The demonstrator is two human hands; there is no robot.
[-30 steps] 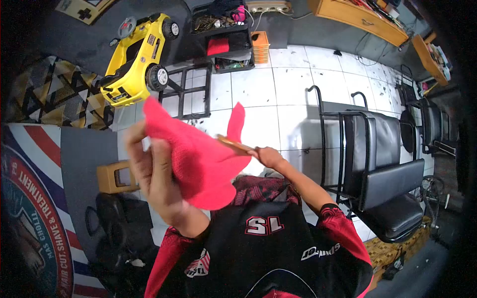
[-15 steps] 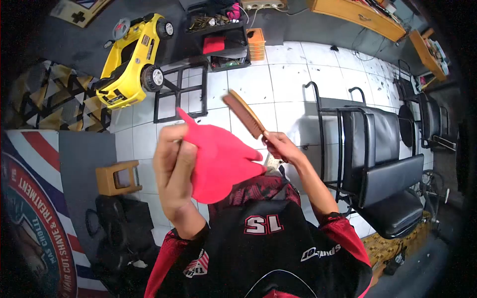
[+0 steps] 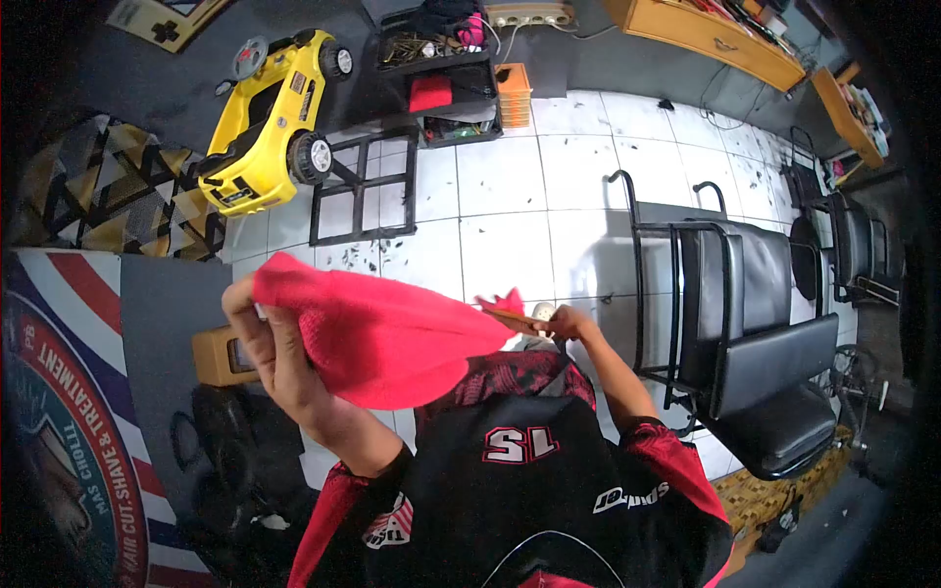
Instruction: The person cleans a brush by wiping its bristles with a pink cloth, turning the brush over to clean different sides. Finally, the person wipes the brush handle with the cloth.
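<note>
My left hand (image 3: pixel 279 343) is closed on one end of a bright pink cloth (image 3: pixel 382 338), which stretches rightward in front of my lap. In my right hand (image 3: pixel 569 323) is the handle of a brown wooden brush (image 3: pixel 515 318), seen nearly edge-on. The brush lies against the cloth's far right end, and a small pink flap shows just beyond it. Whether the bristles press into the cloth is hidden. Below both hands is my black and red shirt (image 3: pixel 520 470).
A yellow toy car (image 3: pixel 265 122) stands at the upper left by a black frame (image 3: pixel 363 186) on the tiles. Black shelves (image 3: pixel 456 88) are behind it. Black chairs (image 3: pixel 755 294) stand at right, a wooden stool (image 3: pixel 221 355) at left. Dark hair clippings (image 3: pixel 368 257) dot the floor.
My left hand has moved left and slightly down, drawing the cloth out longer. The brush has swung from upright and apart down to the cloth's right end.
</note>
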